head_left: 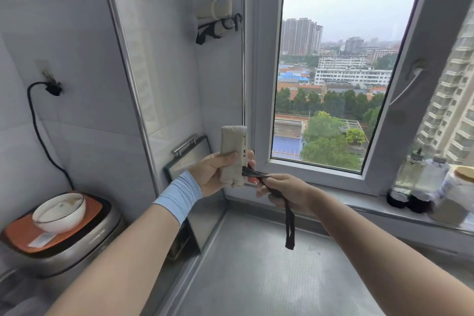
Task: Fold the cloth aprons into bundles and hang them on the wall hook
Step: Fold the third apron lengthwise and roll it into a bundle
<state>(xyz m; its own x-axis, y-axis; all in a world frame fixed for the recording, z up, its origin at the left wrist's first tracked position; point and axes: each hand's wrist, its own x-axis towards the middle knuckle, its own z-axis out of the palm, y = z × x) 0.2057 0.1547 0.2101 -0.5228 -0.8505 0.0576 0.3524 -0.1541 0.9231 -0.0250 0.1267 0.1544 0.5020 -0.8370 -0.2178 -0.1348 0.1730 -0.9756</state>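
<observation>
The left hand (218, 172) holds a rolled beige apron bundle (232, 143) upright. Its fingers (250, 158) and thumb are clamped round the lower half, so the top of the roll stands above them. Just right of those fingers a black strap (254, 174) comes out of the roll's side and runs into the right hand (284, 192), whose fingers (265, 183) are closed in a pinch on it. The strap's loose end hangs below that hand, over the counter (256, 277).

High above the left fingers, on the wall beside the window frame, two hung bundles (214, 11) of the same pale cloth dangle one above the other, bound in their own ties. The wall hook itself is too small to make out.

The folding of this apron looks done, and binding seems to be the step in hand. The strap is not yet wound round the roll and secured. After that the bundle has to go up to the hook with the others. Whether more aprons wait out of view, I cannot tell.
</observation>
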